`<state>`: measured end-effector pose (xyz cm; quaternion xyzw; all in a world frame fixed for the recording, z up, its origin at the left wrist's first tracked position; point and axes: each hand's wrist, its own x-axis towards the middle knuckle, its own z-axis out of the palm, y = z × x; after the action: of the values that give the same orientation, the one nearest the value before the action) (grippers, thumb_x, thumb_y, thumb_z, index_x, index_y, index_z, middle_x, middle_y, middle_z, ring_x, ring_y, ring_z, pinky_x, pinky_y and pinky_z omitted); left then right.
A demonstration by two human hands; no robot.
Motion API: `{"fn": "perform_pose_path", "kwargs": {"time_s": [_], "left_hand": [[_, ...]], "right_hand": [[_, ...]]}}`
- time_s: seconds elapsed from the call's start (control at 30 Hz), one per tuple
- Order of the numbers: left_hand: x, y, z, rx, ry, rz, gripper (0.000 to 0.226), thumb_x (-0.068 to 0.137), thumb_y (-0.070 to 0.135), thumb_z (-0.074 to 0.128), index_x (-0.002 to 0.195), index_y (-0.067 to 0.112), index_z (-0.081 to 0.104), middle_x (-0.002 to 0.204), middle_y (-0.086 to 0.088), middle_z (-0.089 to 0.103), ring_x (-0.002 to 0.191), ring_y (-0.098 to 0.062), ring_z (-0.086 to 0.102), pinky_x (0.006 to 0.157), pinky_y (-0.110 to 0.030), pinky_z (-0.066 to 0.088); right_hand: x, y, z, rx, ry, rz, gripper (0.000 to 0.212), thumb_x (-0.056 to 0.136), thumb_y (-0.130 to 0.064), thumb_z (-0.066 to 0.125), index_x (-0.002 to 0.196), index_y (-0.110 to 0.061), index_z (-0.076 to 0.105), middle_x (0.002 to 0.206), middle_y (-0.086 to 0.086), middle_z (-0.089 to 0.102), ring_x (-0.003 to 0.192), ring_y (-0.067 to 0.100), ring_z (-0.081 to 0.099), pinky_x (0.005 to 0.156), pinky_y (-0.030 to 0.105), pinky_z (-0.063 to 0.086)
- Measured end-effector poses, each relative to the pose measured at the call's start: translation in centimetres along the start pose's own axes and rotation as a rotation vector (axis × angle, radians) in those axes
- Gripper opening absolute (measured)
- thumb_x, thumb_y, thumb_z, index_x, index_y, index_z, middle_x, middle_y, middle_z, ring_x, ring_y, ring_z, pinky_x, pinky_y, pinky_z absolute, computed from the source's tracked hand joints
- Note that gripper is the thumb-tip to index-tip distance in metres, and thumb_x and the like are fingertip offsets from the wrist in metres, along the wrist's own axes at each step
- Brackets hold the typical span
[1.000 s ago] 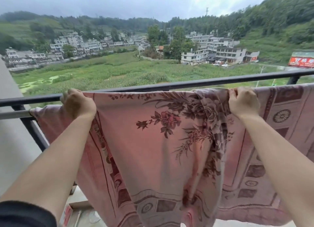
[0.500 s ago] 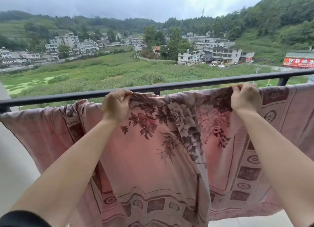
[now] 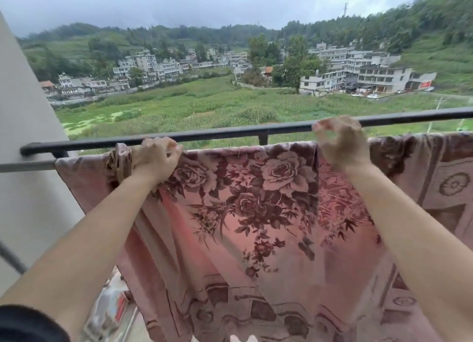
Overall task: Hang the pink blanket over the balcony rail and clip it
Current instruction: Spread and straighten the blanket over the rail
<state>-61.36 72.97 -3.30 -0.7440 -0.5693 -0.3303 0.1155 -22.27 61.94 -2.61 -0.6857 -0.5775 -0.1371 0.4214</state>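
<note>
The pink blanket hangs way flatter now over the grey bar just under the black rail. The left hand has slid out to its left end and grips the bunched top edge. The right hand has come off the cloth: it's blurry, fingers loosely curled on nothing. I'd say spreading's nearly done and clips are next, but none in sight.

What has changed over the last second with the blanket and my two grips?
The right grip has lifted off the pink floral blanket and looks to have let go, though it is blurred. The bunched fold between the grips has been pulled flat. The left grip still holds the top edge, and the blanket still hangs just below the black metal rail; no clip is visible.
</note>
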Motion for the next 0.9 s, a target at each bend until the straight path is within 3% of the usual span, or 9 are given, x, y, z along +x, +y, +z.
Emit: {"fn": "perform_pose_path", "kwargs": {"time_s": [0.07,0.1,0.2,0.3,0.37,0.47,0.6,0.77,0.9], "left_hand": [[-0.2,-0.5,0.1,0.072,-0.035,0.052,0.034,0.101,0.037,0.041,0.097,0.014,0.066,0.101,-0.010,0.068,0.107,-0.035,0.056,0.087,-0.045,0.041],[-0.1,-1.1,0.0,0.064,-0.025,0.056,0.032,0.102,0.034,0.041,0.097,0.014,0.065,0.100,-0.010,0.068,0.105,-0.034,0.057,0.088,-0.046,0.043],[0.4,-3.6,-1.1,0.010,0.040,-0.034,0.029,0.103,0.026,0.042,0.094,0.007,0.062,0.098,-0.017,0.066,0.096,-0.037,0.060,0.087,-0.052,0.046],[1.5,-9.6,-4.2,0.006,0.272,-0.415,0.034,0.103,0.024,0.035,0.102,-0.003,0.056,0.103,-0.030,0.061,0.096,-0.047,0.059,0.083,-0.055,0.047],[1.5,-14.7,-6.2,0.032,0.286,-0.552,0.039,0.103,0.022,0.034,0.108,-0.011,0.054,0.109,-0.038,0.057,0.104,-0.052,0.054,0.089,-0.056,0.044],[0.9,-17.4,-6.9,0.064,0.207,-0.422,0.047,0.102,0.038,0.038,0.104,-0.003,0.061,0.110,-0.032,0.059,0.107,-0.046,0.053,0.092,-0.052,0.043],[-0.2,-15.1,-4.3,0.035,0.084,-0.243,0.056,0.091,0.067,0.045,0.102,0.019,0.072,0.114,-0.011,0.059,0.113,-0.033,0.051,0.098,-0.048,0.041],[-1.7,-15.6,-2.2,0.031,0.224,-0.291,0.042,0.094,0.051,0.052,0.107,0.017,0.073,0.108,-0.013,0.058,0.106,-0.034,0.051,0.106,-0.047,0.030],[-1.3,-16.6,-3.3,-0.047,0.259,-0.071,0.018,0.092,0.028,0.065,0.091,0.011,0.071,0.094,-0.010,0.062,0.092,-0.032,0.056,0.086,-0.045,0.046]], "right_hand": [[-0.8,-3.3,2.3,-0.031,-0.242,-0.190,0.049,0.099,-0.052,0.047,0.127,-0.016,0.063,0.127,0.010,0.063,0.117,0.028,0.057,0.099,0.047,0.045],[-1.3,-4.2,3.2,-0.044,-0.273,-0.262,0.046,0.099,-0.052,0.048,0.126,-0.020,0.065,0.126,0.005,0.065,0.116,0.026,0.059,0.101,0.048,0.045],[-1.5,-4.5,4.5,0.061,-0.065,-0.273,0.027,0.097,-0.038,0.058,0.110,-0.019,0.074,0.105,0.001,0.074,0.098,0.026,0.067,0.088,0.044,0.051],[-0.8,-3.6,4.4,-0.029,0.149,-0.095,0.026,0.098,-0.031,0.058,0.104,-0.013,0.075,0.101,0.009,0.075,0.093,0.034,0.066,0.081,0.042,0.050],[-0.5,-3.8,4.7,-0.081,0.153,-0.017,0.029,0.099,-0.031,0.054,0.103,-0.010,0.074,0.100,0.015,0.074,0.095,0.037,0.065,0.083,0.043,0.048],[-0.8,-8.0,6.2,-0.006,0.133,-0.055,0.034,0.101,-0.032,0.048,0.106,-0.008,0.071,0.104,0.016,0.073,0.097,0.034,0.064,0.090,0.043,0.044],[-2.0,-17.1,9.3,0.051,-0.020,-0.312,0.037,0.098,-0.041,0.052,0.115,-0.012,0.069,0.116,0.010,0.070,0.104,0.027,0.064,0.097,0.044,0.046],[-3.5,-23.4,12.5,0.034,-0.242,-0.380,0.035,0.096,-0.043,0.058,0.114,-0.017,0.072,0.111,0.004,0.071,0.102,0.026,0.064,0.093,0.046,0.051],[-3.3,-25.8,13.3,0.048,-0.110,-0.305,0.017,0.094,-0.030,0.065,0.100,-0.016,0.072,0.100,0.002,0.071,0.092,0.026,0.064,0.084,0.043,0.052]]}}
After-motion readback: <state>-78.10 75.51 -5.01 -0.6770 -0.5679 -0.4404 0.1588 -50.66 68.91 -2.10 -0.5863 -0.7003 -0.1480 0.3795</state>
